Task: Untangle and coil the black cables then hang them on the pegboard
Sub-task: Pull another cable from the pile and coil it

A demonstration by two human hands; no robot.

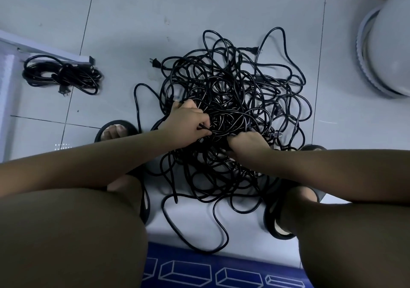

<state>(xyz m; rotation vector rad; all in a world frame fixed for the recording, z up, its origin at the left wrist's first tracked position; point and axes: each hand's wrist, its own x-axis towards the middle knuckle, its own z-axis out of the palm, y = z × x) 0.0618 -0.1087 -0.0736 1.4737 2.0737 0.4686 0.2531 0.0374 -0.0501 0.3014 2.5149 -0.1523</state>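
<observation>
Hands [191, 121] [249, 141] curled into tangled cables [244, 81]

dim, cool bluish light from above; soft shadows on the floor [124, 17] under the cables [233, 83]. strong wide-angle bending at the edges. the knees at the bottom are dark and soft-focused.

Left hand [188, 121], right hand [248, 142] grip cables [233, 88].
</observation>
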